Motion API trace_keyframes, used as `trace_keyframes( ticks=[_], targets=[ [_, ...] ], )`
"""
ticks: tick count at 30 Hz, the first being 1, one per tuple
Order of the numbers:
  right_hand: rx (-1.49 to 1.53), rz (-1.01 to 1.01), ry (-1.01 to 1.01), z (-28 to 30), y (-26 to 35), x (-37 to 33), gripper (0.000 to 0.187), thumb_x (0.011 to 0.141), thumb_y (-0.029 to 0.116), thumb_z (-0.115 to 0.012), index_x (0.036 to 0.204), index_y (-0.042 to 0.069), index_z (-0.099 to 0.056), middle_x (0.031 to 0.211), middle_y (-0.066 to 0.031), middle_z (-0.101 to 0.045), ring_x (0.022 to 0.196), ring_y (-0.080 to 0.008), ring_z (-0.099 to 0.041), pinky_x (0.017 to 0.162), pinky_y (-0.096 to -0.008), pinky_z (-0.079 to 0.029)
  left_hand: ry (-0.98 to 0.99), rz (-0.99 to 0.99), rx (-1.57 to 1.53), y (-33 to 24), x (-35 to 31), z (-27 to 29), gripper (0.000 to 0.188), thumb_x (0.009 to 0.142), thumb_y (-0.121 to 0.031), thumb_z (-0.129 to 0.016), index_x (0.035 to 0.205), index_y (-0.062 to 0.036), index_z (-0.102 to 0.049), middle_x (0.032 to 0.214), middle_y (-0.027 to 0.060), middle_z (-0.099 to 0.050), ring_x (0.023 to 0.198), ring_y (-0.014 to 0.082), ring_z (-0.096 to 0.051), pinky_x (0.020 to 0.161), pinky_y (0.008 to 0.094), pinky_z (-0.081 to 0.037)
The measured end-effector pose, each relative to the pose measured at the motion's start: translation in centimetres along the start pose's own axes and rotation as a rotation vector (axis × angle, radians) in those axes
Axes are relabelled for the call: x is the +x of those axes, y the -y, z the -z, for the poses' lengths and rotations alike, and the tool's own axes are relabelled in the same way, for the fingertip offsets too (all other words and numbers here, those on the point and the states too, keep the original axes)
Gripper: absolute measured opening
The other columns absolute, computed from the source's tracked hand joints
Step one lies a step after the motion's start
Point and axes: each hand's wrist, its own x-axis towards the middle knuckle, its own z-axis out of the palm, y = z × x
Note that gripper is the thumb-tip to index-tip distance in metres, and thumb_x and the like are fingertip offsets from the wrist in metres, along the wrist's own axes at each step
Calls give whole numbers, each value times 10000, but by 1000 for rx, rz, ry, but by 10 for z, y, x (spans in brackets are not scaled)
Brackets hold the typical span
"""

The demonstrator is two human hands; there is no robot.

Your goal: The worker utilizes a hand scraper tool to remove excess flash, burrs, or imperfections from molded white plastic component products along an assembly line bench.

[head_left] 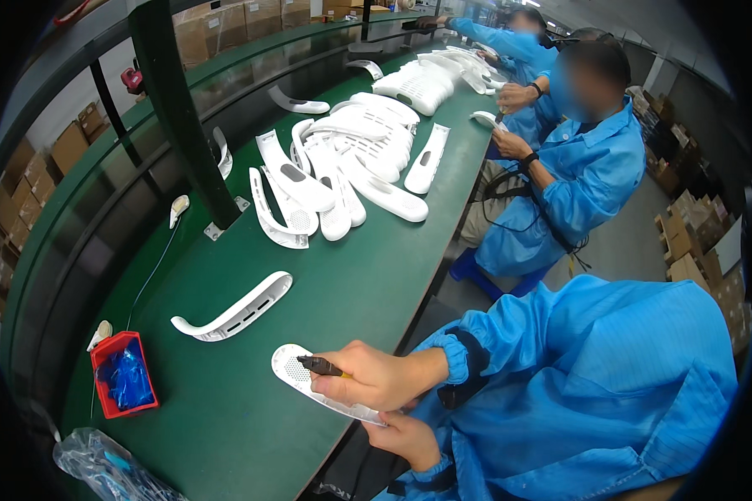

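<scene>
My right hand (380, 377) grips a dark pen-like tool (319, 366) with a yellow band, its tip over the perforated end of a white curved plastic part (297, 369). That part lies at the near edge of the green table (342, 275). My left hand (411, 440) sits just below the table edge and holds the part's other end from underneath. Another white curved part with slots (236, 311) lies a little further in on the table, apart from both hands.
A red bin with blue bags (124, 374) and a clear plastic bag (109, 468) sit at the lower left. A heap of white parts (342, 167) lies mid-table beside a dark post (184, 117). Two people in blue coats (576, 175) work further along.
</scene>
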Motion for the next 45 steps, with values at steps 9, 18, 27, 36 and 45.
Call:
trace_keyframes(
  ticks=[9,18,27,36,45],
  targets=[
    [1,4,-44,4,-4,-9,372,1012,292,-519,925,-64,-583,725,-184,-616,593,-261,-582,562,-359,-467,11,-25,7,5,-5,-5,443,1036,-351,-428,999,84,-510,644,108,-569,539,185,-578,495,284,-419],
    [-112,345,-26,-10,-19,-26,208,943,175,-623,891,13,-504,646,-150,-484,567,-368,-502,536,-392,-407,52,-43,41,-8,-6,3,319,991,-232,-516,1050,80,-547,911,130,-631,835,207,-631,716,329,-496],
    [-135,553,104,-17,-19,-36,188,886,114,-606,743,21,-527,712,-101,-533,614,-287,-558,556,-360,-433,62,69,-173,11,-13,16,240,968,-166,-553,1110,20,-498,1093,98,-579,978,174,-572,838,320,-471],
    [131,-5,-12,10,0,-18,361,1029,301,-473,812,15,-517,648,-48,-571,543,-126,-528,524,-296,-443,260,-5,-54,-7,1,14,311,1020,-231,-472,1137,54,-511,925,146,-657,801,208,-634,744,328,-518],
    [211,-135,-115,-12,-1,-9,367,1038,323,-473,830,22,-503,600,-11,-502,495,-86,-480,489,-257,-417,248,152,-315,13,4,2,315,1003,-225,-543,1062,82,-574,906,103,-660,754,165,-646,641,272,-496]
  ],
)
